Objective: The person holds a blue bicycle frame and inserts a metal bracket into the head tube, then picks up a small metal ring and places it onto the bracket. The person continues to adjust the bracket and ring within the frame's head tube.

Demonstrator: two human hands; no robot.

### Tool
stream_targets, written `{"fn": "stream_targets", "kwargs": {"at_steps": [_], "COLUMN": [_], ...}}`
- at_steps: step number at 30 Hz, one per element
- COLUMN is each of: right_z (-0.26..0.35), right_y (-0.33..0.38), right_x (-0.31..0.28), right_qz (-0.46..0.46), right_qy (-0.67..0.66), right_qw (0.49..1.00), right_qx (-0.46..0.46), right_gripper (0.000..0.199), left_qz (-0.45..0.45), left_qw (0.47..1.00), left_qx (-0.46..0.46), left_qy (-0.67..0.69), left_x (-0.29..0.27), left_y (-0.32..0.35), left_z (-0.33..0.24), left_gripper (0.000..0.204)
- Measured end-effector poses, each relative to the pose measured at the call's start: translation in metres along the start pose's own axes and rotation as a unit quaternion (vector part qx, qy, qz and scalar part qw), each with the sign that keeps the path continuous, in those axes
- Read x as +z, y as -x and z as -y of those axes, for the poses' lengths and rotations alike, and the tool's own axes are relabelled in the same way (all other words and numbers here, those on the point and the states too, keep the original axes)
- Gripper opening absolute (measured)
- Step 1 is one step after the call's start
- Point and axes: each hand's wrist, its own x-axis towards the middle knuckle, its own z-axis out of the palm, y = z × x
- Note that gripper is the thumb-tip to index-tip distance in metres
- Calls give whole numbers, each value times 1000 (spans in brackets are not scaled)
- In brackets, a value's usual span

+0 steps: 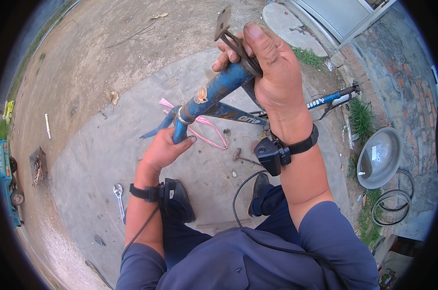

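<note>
A blue, rust-spotted bicycle frame (222, 91) is tilted up in front of me, its head tube rising to the right. My left hand (162, 150) is closed around one leg of the fork (180, 131), below the metal ring at the tube's lower end. At the upper end, my right hand (279, 65) grips a rusty metal bracket (237, 47) with a ring that sits against the tube's mouth. The thumb lies over the bracket and the fingers curl behind it. The rear of the frame reaches away to the right, partly hidden by my right wrist.
Near my feet lie a hammer (237, 154), a pink strap (218, 144) and an adjustable wrench (118, 194). On the right are a metal basin (396, 151), several hoops (375, 212) and a brick wall (407, 92). A blue cart (3, 169) stands far left.
</note>
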Motion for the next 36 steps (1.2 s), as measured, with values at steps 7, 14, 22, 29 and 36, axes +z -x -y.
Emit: {"fn": "stream_targets", "kwargs": {"at_steps": [7,14,22,29,36], "right_z": [3,6,4,-2,-5], "right_y": [6,8,5,6,25], "right_x": [14,21,11,-19,-35], "right_qz": [-83,-135,-130,-34,79], "right_qy": [39,82,110,-9,95], "right_qw": [996,987,985,999,992], "right_qx": [-7,7,21,26,-28], "right_gripper": [36,37,42,51,64], "left_qz": [-95,-191,-240,-184,-171], "left_qw": [995,979,967,980,982], "left_qx": [38,69,77,71,74], "left_qy": [-5,-23,-35,-27,-10], "left_x": [20,44,54,47,46], "left_y": [5,-4,-12,-9,-7], "left_z": [2,19,24,19,17], "left_gripper": [35,33,36,38,39]}}
